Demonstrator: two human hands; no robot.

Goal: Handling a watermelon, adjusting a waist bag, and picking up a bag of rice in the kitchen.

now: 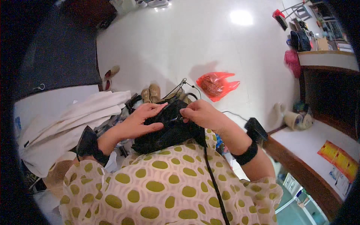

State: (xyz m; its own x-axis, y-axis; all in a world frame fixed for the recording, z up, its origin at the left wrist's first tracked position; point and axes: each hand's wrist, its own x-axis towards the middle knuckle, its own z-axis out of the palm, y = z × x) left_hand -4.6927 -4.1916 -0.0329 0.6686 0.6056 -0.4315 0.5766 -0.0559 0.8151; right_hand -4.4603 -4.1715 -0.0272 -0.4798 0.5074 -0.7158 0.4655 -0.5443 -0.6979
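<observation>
A black fabric bag point(168, 133) rests against my front, with a dark handle loop standing up at its far side. My left hand point(143, 116) lies along the bag's left side, thumb and fingers apart. The fingers of my right hand point(198, 114) are bent together at the bag's upper right edge, pinching it beside a small shiny part point(177, 118). Whether that part is a zip pull is too blurred to tell. A thin cord point(184, 81) with a toggle sticks up just beyond the bag.
On the pale floor beyond lies a red plastic bag point(215, 85) with something inside. Tan shoes point(153, 92) stand nearer. White cloth point(84, 121) is piled on the left. A brown-edged white shelf point(298, 140) runs along the right, below a counter holding a dark backpack point(300, 40).
</observation>
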